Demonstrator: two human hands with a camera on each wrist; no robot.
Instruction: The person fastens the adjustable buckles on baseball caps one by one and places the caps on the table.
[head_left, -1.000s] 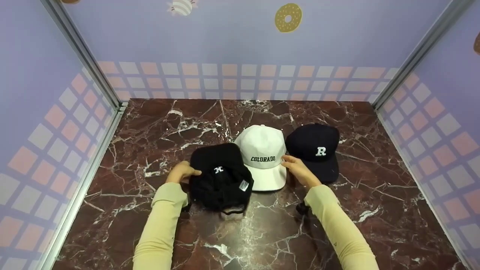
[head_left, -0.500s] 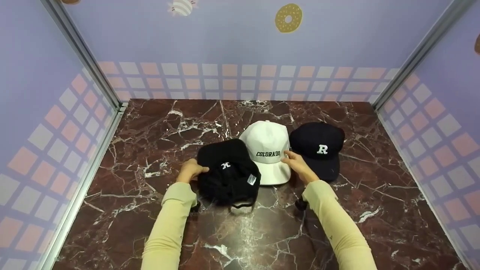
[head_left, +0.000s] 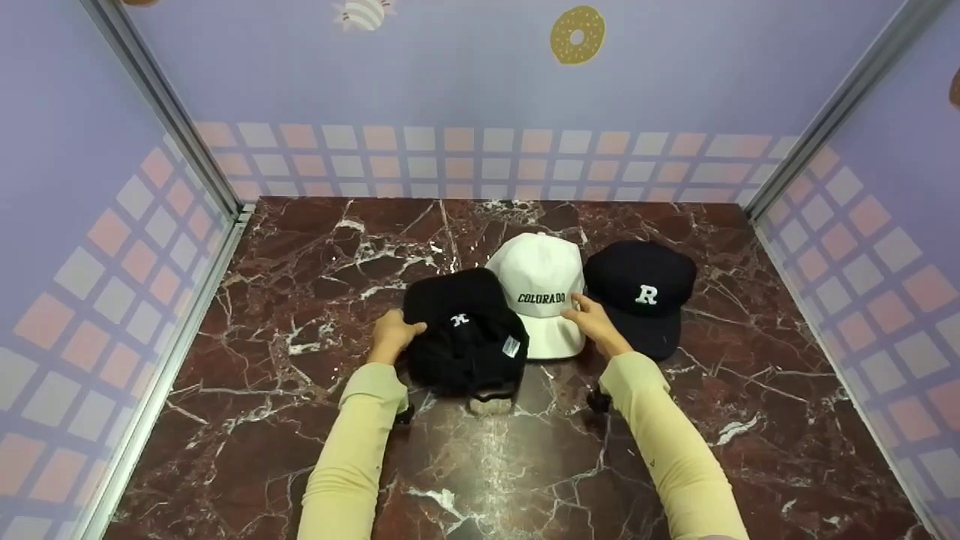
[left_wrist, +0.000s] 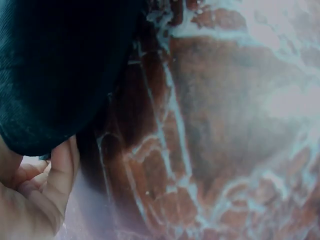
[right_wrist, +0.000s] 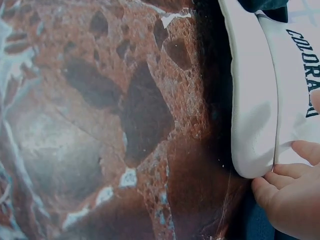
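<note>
Left hand (head_left: 391,335) pinches the left edge of the black cap (head_left: 465,360), thumb on the near face and bent fingers tucked against it from the other side. Right hand (head_left: 596,324) has its slightly bent fingers on the right side of the white cap (head_left: 540,262), about where crown meets brim; I can't tell whether they pinch it or only rest there. All three caps sit side by side around the middle of the table (head_left: 487,465). Black is leftmost, brim pointing away from the person and strap end nearest, with a white mark and a white label showing; it overlaps the left edge of the white cap. White is in the middle, COLORADO on its front, brim toward the person. Rightmost is the R cap (head_left: 637,270), dark with a white R, brim also toward the person, just beside the white one.
</note>
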